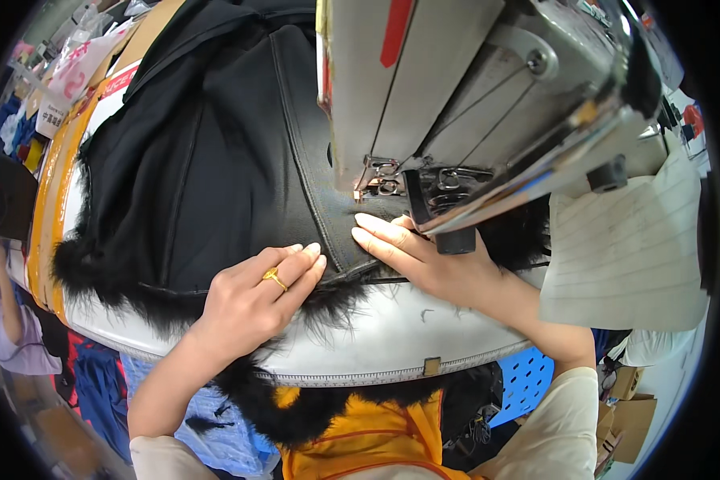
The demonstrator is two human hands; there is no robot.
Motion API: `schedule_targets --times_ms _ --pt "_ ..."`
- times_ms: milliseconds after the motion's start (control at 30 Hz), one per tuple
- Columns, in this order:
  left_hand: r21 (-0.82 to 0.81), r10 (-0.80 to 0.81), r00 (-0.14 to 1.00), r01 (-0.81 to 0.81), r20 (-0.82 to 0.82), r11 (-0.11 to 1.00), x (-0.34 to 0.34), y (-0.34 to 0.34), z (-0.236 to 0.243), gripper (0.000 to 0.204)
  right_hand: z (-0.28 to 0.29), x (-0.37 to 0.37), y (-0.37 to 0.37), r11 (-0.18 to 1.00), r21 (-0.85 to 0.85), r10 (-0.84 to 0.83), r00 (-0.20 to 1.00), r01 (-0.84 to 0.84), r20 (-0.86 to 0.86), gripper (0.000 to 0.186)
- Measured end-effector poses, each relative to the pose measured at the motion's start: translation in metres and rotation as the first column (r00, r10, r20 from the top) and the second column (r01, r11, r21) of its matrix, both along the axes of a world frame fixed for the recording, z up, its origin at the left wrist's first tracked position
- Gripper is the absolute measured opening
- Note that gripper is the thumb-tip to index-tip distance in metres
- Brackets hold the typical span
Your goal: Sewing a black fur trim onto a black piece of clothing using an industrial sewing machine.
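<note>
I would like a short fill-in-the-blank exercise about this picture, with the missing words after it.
1. The left hand wears a gold-coloured ____.
2. The right hand is partly hidden by the ____ machine.
3. Both hands touch a garment whose colour is ____.

Missing words: ring; sewing; black.

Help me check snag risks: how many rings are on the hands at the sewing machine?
1: a gold-coloured ring on the left hand. The sewing machine partly hides the right hand, so another could be covered.
</note>
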State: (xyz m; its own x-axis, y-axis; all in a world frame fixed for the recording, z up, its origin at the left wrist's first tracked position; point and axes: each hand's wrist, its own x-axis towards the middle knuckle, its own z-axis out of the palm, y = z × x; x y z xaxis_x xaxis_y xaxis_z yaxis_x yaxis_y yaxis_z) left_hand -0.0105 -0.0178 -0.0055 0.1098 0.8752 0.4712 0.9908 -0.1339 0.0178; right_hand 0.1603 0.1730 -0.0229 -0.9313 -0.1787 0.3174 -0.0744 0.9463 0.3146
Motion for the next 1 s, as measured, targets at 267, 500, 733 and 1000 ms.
schedule_targets --times_ms 267,500,733,1000 --pt "0.069 -0.195 0.981 0.195 -0.004 0.978 -0.036 0.032 -0.001 0.028 0.001 -0.005 0.018 0.941 -0.324 0.036 0.982 -0.096 -0.186 0.014" --pt "0.073 -0.200 0.980 0.201 -0.015 0.977 -0.047 0.037 0.003 0.027 0.000 -0.007 0.014 0.910 -0.405 -0.012 0.972 -0.086 -0.233 0.008" --pt "0.093 -0.151 0.989 0.151 -0.009 0.984 -0.051 0.036 0.001 0.022 -0.020 -0.015 0.017 0.959 -0.274 0.033 0.986 -0.077 -0.163 0.009" --pt "-0.116 -0.083 0.996 0.086 0.033 0.990 -0.031 0.026 0.016 0.033 0.004 -0.016 0.010 0.999 0.035 -0.003 0.976 0.011 -0.220 0.012"
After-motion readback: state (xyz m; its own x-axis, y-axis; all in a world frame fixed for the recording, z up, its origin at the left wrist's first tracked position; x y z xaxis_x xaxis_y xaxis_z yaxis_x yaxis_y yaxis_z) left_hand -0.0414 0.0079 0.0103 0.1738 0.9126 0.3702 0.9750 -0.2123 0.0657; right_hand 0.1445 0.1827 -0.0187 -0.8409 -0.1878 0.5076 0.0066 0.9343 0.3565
